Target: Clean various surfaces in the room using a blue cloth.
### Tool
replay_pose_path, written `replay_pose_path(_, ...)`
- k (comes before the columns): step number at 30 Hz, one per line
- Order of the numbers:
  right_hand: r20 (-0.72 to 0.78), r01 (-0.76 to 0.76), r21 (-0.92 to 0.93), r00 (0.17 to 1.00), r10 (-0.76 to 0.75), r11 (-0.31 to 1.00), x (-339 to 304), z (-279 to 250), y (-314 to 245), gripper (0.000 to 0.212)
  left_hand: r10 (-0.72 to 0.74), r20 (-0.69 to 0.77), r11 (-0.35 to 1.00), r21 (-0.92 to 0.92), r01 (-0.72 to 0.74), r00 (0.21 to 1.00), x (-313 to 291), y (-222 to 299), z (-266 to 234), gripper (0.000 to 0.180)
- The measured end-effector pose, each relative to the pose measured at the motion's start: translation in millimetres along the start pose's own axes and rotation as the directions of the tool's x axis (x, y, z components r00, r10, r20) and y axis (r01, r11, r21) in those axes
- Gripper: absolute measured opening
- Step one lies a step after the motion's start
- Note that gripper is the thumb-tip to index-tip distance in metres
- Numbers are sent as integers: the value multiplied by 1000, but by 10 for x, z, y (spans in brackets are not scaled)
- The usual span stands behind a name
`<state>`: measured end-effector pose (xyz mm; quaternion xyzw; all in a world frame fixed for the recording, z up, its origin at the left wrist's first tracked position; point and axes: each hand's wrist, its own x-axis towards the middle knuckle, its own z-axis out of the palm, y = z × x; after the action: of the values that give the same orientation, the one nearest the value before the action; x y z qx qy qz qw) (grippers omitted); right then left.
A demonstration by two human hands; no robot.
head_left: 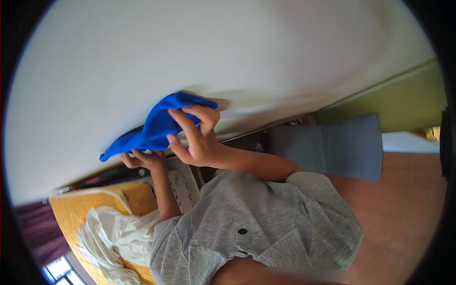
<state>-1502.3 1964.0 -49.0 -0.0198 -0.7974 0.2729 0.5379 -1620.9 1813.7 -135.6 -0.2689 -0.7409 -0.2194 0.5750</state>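
Note:
A bright blue cloth lies rumpled and partly raised on a broad white surface. At its near left edge, my left hand grips the fabric, with the fingers bent and partly hidden by the cloth. My right hand is at the right part of the cloth. Its curled fingers press onto the fabric, and the thumb touches the near edge. A fold stands up between the two hands, and a pointed corner reaches to the right past my right fingers.
A grey-blue padded chair stands to the right, over a reddish-brown floor. At lower left, crumpled white fabric lies on a yellow wooden surface. Beyond it hangs a purple curtain. A green panel borders the right side.

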Motion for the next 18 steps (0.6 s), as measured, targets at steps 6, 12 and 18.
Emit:
replay_pose_path(6, -304, -60, -186, 953, 1, 981, 304, -817, 702, 54, 165, -18, 965, -206, -166, 986, 287, 1202, 192, 64)
replay_pose_path(12, -627, -270, -410, 777, -53, 871, 325, -2314, 2201, 55, 491, 118, 716, -619, -323, 863, 618, 2896, 350, 40)
replay_pose_path(18, -732, -434, -467, 678, -62, 770, 98, -4054, 3685, 60, 797, 96, 370, -857, -358, 596, 642, 4817, 733, 51)
